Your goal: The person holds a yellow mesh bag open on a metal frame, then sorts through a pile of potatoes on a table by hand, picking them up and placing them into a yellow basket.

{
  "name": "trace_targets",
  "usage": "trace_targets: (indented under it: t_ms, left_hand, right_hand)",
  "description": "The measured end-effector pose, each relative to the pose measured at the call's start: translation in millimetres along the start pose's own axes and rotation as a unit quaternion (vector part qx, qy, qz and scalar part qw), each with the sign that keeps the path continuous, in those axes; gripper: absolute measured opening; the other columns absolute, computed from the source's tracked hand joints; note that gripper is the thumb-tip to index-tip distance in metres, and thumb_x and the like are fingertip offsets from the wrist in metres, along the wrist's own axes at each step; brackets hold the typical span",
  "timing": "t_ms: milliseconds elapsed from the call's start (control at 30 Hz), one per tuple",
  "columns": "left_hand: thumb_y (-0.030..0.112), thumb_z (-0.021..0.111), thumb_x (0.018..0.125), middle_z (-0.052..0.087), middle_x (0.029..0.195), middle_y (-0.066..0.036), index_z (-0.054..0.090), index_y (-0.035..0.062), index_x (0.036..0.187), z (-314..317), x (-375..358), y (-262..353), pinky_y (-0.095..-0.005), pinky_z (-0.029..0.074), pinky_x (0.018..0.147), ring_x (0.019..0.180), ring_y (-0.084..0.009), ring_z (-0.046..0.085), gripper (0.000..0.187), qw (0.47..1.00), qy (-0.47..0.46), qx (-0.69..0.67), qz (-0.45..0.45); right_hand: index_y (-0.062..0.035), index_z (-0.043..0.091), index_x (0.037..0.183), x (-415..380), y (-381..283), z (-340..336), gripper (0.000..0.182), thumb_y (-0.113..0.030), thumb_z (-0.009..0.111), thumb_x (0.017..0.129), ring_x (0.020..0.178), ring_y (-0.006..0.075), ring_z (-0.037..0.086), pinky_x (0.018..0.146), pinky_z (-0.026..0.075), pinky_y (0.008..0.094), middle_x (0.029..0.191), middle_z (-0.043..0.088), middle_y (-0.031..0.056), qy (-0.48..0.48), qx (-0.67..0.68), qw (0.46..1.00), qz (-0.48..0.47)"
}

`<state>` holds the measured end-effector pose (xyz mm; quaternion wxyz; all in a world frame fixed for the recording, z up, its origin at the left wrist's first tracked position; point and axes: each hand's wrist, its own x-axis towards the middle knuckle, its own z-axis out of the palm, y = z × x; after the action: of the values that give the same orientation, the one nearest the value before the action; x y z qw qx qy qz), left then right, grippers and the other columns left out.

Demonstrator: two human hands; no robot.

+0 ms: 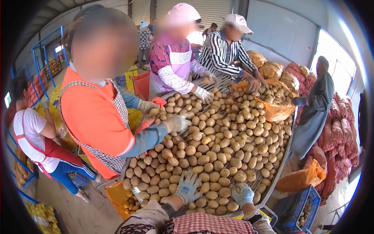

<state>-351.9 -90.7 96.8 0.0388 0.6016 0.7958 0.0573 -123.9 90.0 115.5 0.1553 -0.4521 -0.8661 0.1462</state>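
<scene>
A wide sorting table (286,156) is heaped with potatoes (212,144). My left hand (187,188), in a light blue and white glove, lies with spread fingers over the potatoes at the near edge. It touches them without gripping one. To its right, my right hand (243,194) wears a similar glove and rests on potatoes by the near right edge, fingers apart and slightly bent. Between the two hands lie several loose potatoes. Whatever is under the palms is hidden.
A co-worker in an orange vest (93,121) reaches in from the left; others work across the table. An orange sack (274,111) of potatoes sits at the far right. A blue crate (298,212) stands beside me on the right, an orange bag (119,195) at the left corner.
</scene>
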Motion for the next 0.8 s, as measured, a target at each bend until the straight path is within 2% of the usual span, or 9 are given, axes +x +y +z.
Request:
trace_targets:
  t_ms: [133,233,300,333,400,500,600,767,800]
  left_hand:
    - [0.050,0.047,0.090,0.036,0.145,-0.020,0.042,0.0093,0.139,11,-49,-16,-0.0550,0.020,0.111,0.137,-0.0387,0.028,0.064,0.997,0.003,-0.021,0.070]
    - [0.046,0.050,0.089,0.044,0.138,-0.019,0.050,0.0076,0.130,8,-49,-25,-0.0493,0.033,0.105,0.128,-0.0368,0.040,0.057,0.992,0.059,-0.066,0.091]
    - [0.044,0.050,0.088,0.051,0.131,-0.017,0.055,0.0064,0.119,-12,-26,-20,-0.0430,0.043,0.094,0.117,-0.0333,0.051,0.049,0.992,-0.109,-0.055,0.015]
    - [0.042,0.050,0.088,0.056,0.126,-0.015,0.058,0.0064,0.111,-24,-11,-14,-0.0400,0.048,0.085,0.106,-0.0296,0.057,0.043,0.990,-0.099,-0.096,-0.020]
    - [0.042,0.049,0.090,0.049,0.133,-0.016,0.055,0.0092,0.122,-19,17,-1,-0.0427,0.042,0.096,0.118,-0.0319,0.050,0.046,0.986,0.093,-0.119,0.065]
    - [0.045,0.048,0.091,0.039,0.143,-0.017,0.046,0.0124,0.136,5,43,18,-0.0478,0.029,0.108,0.132,-0.0339,0.037,0.056,0.968,0.174,-0.046,0.177]
    - [0.049,0.048,0.090,0.028,0.150,-0.015,0.037,0.0176,0.145,3,71,6,-0.0526,0.016,0.114,0.139,-0.0371,0.022,0.064,0.993,0.065,-0.051,0.080]
    - [0.051,0.049,0.088,0.024,0.152,-0.016,0.038,0.0222,0.144,26,85,-4,-0.0551,0.017,0.112,0.138,-0.0417,0.022,0.064,0.990,0.125,-0.050,0.028]
    - [0.051,0.049,0.088,0.024,0.152,-0.018,0.039,0.0218,0.144,27,75,-1,-0.0554,0.018,0.112,0.137,-0.0421,0.023,0.063,0.995,0.089,-0.038,0.027]
  right_hand:
    - [-0.0112,0.067,0.090,0,-4,-3,0.020,-0.028,0.064,0.079,0.088,0.0334,0.064,0.078,0.051,0.0404,0.094,0.067,0.0131,0.003,0.017,1.000,-0.007]
    - [-0.0092,0.065,0.089,0,3,-1,0.017,-0.024,0.060,0.083,0.086,0.0345,0.064,0.076,0.051,0.0413,0.090,0.066,0.0139,0.010,0.048,0.999,-0.016]
    - [-0.0094,0.065,0.091,1,9,3,0.017,-0.023,0.058,0.084,0.085,0.0355,0.063,0.076,0.050,0.0421,0.089,0.066,0.0146,0.026,0.037,0.998,-0.033]
    - [-0.0094,0.065,0.091,0,10,4,0.017,-0.023,0.058,0.084,0.085,0.0355,0.063,0.076,0.050,0.0421,0.089,0.066,0.0146,0.025,0.037,0.999,-0.030]
    - [-0.0123,0.066,0.086,0,10,5,0.018,-0.027,0.056,0.084,0.082,0.0357,0.064,0.075,0.048,0.0447,0.086,0.066,0.0132,0.020,0.048,0.999,0.001]
    - [-0.0108,0.065,0.085,1,18,8,0.019,-0.026,0.055,0.085,0.080,0.0373,0.063,0.073,0.048,0.0459,0.084,0.066,0.0153,0.023,0.065,0.998,-0.007]
    - [-0.0085,0.065,0.085,1,33,16,0.021,-0.025,0.053,0.086,0.080,0.0387,0.062,0.072,0.048,0.0464,0.084,0.065,0.0177,0.003,0.047,0.999,-0.011]
    - [-0.0073,0.066,0.084,-1,34,18,0.018,-0.021,0.054,0.082,0.078,0.0366,0.063,0.068,0.049,0.0434,0.085,0.065,0.0194,0.059,0.077,0.995,-0.011]
    - [-0.0077,0.065,0.083,-3,34,9,0.016,-0.018,0.055,0.078,0.076,0.0336,0.063,0.066,0.049,0.0411,0.083,0.065,0.0172,0.088,-0.027,0.991,-0.097]
